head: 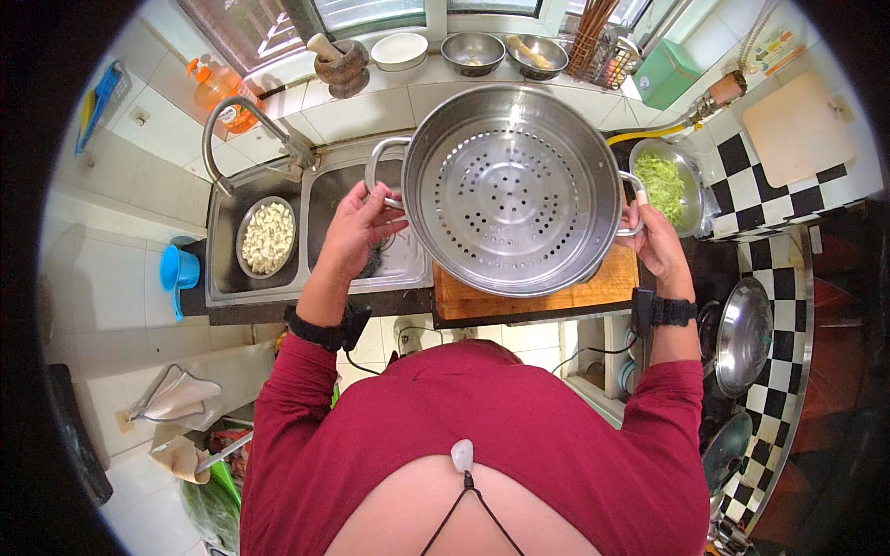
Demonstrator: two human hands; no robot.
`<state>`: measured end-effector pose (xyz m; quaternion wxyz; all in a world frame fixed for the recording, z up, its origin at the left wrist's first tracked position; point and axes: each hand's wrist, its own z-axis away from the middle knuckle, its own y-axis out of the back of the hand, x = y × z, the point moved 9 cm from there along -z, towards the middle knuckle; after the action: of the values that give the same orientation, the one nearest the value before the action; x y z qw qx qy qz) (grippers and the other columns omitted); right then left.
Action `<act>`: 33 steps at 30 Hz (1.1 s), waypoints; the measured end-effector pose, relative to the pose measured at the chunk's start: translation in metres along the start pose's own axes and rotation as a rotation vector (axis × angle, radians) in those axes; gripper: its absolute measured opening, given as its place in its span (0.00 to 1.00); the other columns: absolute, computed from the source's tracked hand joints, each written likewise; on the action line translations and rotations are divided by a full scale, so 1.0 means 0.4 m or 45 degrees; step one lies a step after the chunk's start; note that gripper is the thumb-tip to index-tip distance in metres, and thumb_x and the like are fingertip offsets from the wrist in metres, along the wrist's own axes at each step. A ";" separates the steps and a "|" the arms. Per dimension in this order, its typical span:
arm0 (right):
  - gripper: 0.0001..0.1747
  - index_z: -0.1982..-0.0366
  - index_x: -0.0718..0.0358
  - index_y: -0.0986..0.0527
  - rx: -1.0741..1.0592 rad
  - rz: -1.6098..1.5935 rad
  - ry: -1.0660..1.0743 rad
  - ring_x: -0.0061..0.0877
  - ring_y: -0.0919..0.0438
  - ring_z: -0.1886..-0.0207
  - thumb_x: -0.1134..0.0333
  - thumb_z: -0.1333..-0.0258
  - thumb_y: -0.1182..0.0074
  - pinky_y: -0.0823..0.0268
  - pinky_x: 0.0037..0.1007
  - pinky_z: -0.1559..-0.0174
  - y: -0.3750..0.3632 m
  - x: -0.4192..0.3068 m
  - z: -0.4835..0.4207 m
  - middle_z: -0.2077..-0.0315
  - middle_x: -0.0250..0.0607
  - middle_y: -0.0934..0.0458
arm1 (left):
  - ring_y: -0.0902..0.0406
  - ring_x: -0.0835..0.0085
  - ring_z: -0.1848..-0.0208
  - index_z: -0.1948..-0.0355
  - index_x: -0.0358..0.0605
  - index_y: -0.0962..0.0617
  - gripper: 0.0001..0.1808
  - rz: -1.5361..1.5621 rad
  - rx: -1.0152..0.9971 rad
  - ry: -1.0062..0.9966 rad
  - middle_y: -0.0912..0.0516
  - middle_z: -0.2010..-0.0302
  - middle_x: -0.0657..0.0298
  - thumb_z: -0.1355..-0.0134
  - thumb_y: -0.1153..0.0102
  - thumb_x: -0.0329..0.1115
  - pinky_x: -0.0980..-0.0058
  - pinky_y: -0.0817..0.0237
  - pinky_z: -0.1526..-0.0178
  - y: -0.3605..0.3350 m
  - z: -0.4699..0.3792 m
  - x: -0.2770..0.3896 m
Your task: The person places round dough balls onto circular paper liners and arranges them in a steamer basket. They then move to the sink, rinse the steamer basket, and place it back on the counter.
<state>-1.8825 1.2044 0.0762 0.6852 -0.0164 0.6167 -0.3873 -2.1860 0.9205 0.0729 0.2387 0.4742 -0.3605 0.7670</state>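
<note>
A large stainless steel steamer pot (511,194) with a perforated bottom is held up between my two hands. My left hand (358,226) grips its left loop handle (379,163); my right hand (650,233) grips the right loop handle (634,187). Below the steamer lies a wooden cutting board (473,295), partly hidden by it. To the left, the double-basin steel sink (304,271) holds an oval bowl of small pale cubes (268,238). Beyond my right hand, a bowl of shredded green vegetable (660,186) stands on the counter.
A curved faucet (222,111) arches over the left basin. Along the window ledge stand a stone mortar (342,64), a white bowl (400,51), two metal bowls (473,54) and a wire utensil basket (608,66). A blue dipper (179,270) is left; a metal lid (744,338) is right.
</note>
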 end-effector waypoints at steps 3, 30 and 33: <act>0.23 0.77 0.66 0.30 0.115 0.129 0.017 0.33 0.20 0.60 0.57 0.31 0.63 0.22 0.34 0.59 -0.009 -0.024 0.053 0.59 0.49 0.25 | 0.21 0.75 0.63 0.60 0.46 0.29 0.12 -0.081 -0.029 -0.080 0.21 0.59 0.64 0.31 0.53 0.44 0.70 0.26 0.56 -0.004 -0.024 0.068; 0.29 0.83 0.67 0.33 1.096 -0.593 1.018 0.52 0.34 0.40 0.52 0.35 0.57 0.29 0.37 0.43 0.075 0.128 0.528 0.47 0.66 0.31 | 0.40 0.53 0.36 0.54 0.48 0.22 0.26 -2.198 -0.527 -0.994 0.33 0.40 0.52 0.54 0.31 0.43 0.44 0.43 0.44 -0.381 -0.048 -0.083; 0.26 0.83 0.67 0.32 1.044 -0.636 1.030 0.51 0.34 0.40 0.55 0.35 0.57 0.32 0.38 0.41 0.077 0.133 0.538 0.48 0.64 0.30 | 0.42 0.49 0.35 0.54 0.49 0.23 0.28 -2.316 -0.504 -0.868 0.34 0.39 0.51 0.56 0.30 0.47 0.40 0.44 0.44 -0.402 -0.072 -0.099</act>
<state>-1.6854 1.0986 0.0677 0.2369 0.2519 0.6061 -0.7163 -2.0709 1.0426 0.0812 0.6950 0.7172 -0.0302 0.0401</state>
